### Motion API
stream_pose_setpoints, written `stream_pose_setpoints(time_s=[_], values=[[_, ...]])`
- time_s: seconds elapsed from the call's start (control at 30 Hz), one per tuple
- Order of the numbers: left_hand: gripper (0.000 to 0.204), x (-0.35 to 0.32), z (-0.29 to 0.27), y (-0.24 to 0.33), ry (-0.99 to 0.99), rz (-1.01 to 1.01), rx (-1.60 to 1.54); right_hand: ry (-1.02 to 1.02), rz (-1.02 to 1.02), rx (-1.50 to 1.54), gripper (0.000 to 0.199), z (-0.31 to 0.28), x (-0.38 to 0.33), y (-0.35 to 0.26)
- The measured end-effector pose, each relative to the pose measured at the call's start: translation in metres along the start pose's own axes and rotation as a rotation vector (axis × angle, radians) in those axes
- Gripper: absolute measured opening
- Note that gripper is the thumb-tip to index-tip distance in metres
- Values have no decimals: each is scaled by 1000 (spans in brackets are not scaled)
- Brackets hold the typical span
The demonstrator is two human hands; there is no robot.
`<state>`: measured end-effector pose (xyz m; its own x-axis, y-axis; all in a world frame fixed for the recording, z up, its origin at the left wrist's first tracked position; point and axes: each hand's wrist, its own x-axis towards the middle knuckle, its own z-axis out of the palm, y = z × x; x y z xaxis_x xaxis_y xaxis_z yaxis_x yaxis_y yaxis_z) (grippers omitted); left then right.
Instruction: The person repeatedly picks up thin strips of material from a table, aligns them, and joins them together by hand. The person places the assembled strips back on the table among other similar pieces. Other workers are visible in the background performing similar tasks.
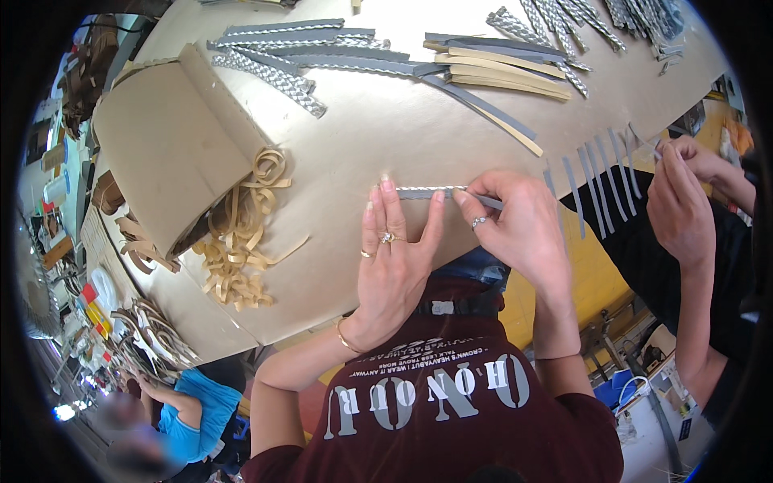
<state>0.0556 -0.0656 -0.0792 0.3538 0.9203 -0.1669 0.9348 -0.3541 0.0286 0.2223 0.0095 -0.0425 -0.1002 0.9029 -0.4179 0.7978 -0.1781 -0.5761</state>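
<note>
A narrow grey strip with a silver-white braided edge [416,193] lies on the tan-covered table in front of me. My left hand [394,258] rests on it with fingers stretched out and spread, the fingertips pressing along the strip. At the strip's right part, my right hand [519,225] is closed in a pinch, thumb and index finger on it, and a grey tail shows beneath that hand. Farther off lie grey strips paired with braids [322,55] and a bundle of grey and tan strips [499,72].
A tan box-like container [173,145] lies at the left, curled tan strips [237,241] spilling beside it. More silver braids [555,24] are at the far right. On the right, a co-worker's hands [680,193] hold a thin strip, near several grey strips [596,189] along the table edge.
</note>
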Motion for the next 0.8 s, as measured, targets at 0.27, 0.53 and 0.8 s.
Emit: stream_pose_setpoints(time_s=[0.27,0.53,0.8], values=[[71,3,1,2,28,16,28,88,98,170,16,-11,-12,20],[72,6,-4,4,1,14,41,131,72,149,16,-5,-13,23],[70,8,-8,6,-9,25,80,258,47,182,14,0,-17,23]])
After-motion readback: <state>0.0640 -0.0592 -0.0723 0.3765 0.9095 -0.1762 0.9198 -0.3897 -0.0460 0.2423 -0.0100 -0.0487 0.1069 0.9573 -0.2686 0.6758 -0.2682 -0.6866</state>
